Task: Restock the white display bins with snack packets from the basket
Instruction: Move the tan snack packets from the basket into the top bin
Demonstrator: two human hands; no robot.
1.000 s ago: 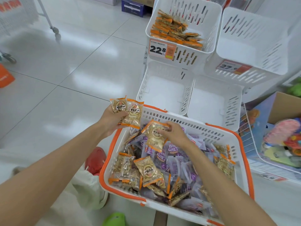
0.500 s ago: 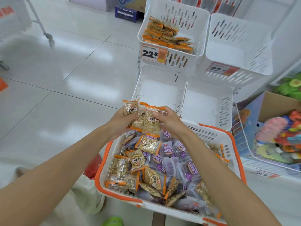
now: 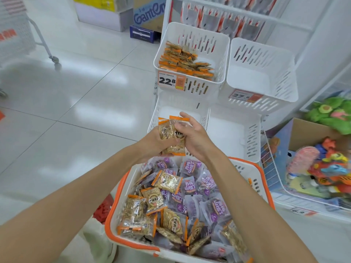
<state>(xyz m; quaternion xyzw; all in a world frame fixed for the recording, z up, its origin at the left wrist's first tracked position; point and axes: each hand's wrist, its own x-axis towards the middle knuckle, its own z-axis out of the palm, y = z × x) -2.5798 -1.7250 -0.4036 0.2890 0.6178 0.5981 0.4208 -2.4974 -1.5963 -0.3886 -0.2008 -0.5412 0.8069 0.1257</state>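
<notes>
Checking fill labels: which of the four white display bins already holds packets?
The upper left bin, with the 22.8 price tag: orange-edged packets lie in it. The upper right bin, lower left bin and lower right bin show only bare white insides.

We hold a small stack of snack packets (image 3: 171,134) between our left hand (image 3: 151,143) and right hand (image 3: 193,138), fingers curled round it, above the far edge of the orange-rimmed basket (image 3: 112,231) and in front of a low white bin (image 3: 154,118). The basket is heaped with orange-edged and purple packets. A higher bin (image 3: 222,54) with a price tag (image 3: 170,80) on its front holds orange packets.
</notes>
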